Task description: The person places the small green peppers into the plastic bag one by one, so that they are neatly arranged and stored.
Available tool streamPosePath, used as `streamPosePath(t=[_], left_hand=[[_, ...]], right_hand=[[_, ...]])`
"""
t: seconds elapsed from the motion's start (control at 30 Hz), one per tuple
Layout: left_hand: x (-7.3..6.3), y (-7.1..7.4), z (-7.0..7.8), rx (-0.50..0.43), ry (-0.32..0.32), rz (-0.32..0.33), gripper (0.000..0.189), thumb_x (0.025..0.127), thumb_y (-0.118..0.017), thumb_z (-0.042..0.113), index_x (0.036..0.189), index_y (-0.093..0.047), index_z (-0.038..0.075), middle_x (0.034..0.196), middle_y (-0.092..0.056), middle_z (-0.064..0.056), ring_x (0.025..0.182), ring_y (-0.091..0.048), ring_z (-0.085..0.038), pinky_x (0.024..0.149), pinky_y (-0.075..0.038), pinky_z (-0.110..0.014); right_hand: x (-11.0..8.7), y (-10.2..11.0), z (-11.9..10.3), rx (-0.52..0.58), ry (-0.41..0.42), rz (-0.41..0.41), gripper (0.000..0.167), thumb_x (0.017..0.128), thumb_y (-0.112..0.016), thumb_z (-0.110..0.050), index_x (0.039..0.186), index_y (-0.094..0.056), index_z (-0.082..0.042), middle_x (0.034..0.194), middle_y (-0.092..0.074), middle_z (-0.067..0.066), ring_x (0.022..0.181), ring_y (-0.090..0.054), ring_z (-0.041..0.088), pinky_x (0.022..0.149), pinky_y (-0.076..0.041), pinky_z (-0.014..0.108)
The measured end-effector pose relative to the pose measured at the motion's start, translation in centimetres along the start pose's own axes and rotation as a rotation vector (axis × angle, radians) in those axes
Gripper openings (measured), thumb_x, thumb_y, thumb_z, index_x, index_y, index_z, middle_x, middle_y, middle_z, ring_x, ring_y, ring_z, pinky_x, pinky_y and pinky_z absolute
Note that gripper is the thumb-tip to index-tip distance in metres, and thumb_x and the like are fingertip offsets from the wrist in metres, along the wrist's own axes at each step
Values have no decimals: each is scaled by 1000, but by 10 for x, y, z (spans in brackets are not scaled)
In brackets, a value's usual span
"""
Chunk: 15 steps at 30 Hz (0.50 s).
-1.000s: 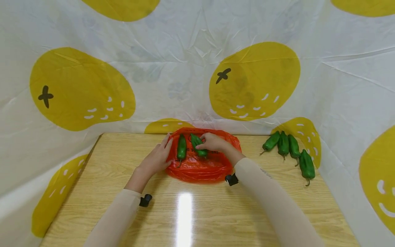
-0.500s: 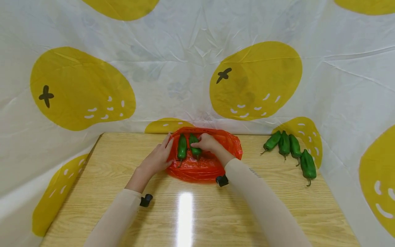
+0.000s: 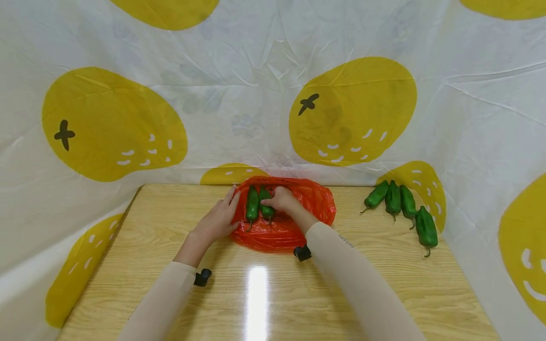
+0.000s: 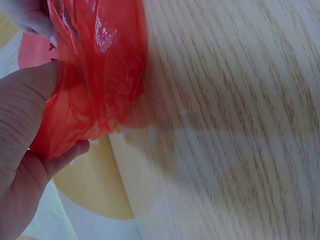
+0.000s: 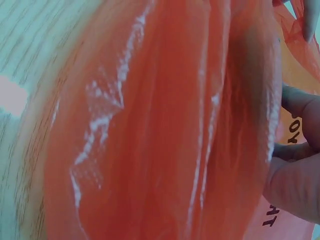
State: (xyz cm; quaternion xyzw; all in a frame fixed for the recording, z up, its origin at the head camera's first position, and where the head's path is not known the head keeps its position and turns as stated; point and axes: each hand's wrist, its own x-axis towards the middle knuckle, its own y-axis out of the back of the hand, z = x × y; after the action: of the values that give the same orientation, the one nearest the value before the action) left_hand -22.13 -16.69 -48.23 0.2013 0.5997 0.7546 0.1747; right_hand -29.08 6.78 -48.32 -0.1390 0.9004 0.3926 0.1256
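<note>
A red plastic bag (image 3: 294, 232) lies with its mouth spread at the back of the table. Its left rim sits between the thumb and fingers of my left hand (image 3: 216, 219), seen closer in the left wrist view, where thin red film (image 4: 100, 75) bunches at the thumb. Inside the bag, one green pepper (image 3: 252, 208) lies stem toward me. Just right of it, my right hand (image 3: 285, 201) grips a second green pepper (image 3: 267, 214), partly covered by the fingers. In the right wrist view the bag's wall (image 5: 150, 125) hides most of that hand and the pepper.
Several more green peppers (image 3: 425, 228) lie in a slanting row at the table's right side. A white cloth (image 3: 239, 109) with large yellow fruit prints hangs behind the wooden table (image 3: 213, 308) and along both sides.
My right hand has moved left with the second pepper, bringing it close beside the first and turning it more upright in the head view. My left hand has stayed at the bag's rim.
</note>
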Motion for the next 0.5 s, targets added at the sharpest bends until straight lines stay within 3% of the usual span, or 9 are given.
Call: streamPosePath(t=[0.2, 0.5], left_hand=[[1, -1, -1, 13, 3, -2, 94, 89, -82, 21, 159, -27, -8, 169, -16, -27, 120, -59, -48, 107, -51, -52], [2, -1, -1, 7, 21, -23, 94, 89, -82, 21, 160, -26, -7, 170, -14, -26, 124, -58, -48, 110, -49, -51]], right_hand=[[-5, -3, -1, -18, 1, 18, 37, 94, -76, -39, 77, -60, -10, 73, -54, 0, 70, -54, 18, 59, -44, 26], [-6, -9, 5, 89, 15, 18, 36, 94, -76, -37, 97, -64, -3, 87, -58, 6, 76, -55, 20, 62, -45, 26]])
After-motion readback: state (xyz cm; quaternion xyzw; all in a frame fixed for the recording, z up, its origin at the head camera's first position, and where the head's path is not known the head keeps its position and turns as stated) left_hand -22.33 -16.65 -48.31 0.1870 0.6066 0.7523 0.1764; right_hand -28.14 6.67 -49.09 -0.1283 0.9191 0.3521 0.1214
